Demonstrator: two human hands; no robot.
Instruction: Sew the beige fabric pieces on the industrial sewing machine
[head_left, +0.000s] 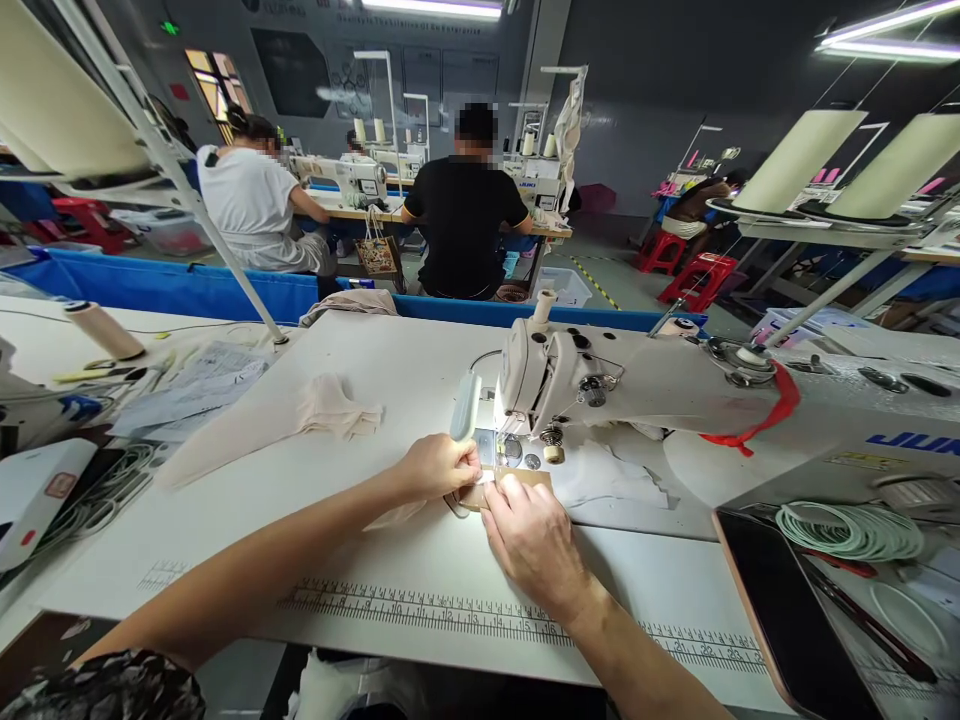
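Both of my hands are close together at the needle area of a white sewing machine (645, 385). My left hand (442, 466) has its fingers pinched on a small white piece (487, 477) just in front of the needle. To its right, my right hand (531, 535) lies palm down with bent fingers, its fingertips pressing at the near edge of the same piece, over a tan plate (536, 482). The piece is small and partly hidden by my fingers. A pale green lamp (466, 407) stands beside the machine head, just above my left hand.
Beige fabric (337, 405) lies to the left, near plastic-wrapped papers (191, 385) and a thread cone (105, 332). At the right are a phone (787, 610), a coiled cord (847, 532) and tweezers (870, 620). Printed rulers (450, 612) run along the front edge. People sit at machines beyond.
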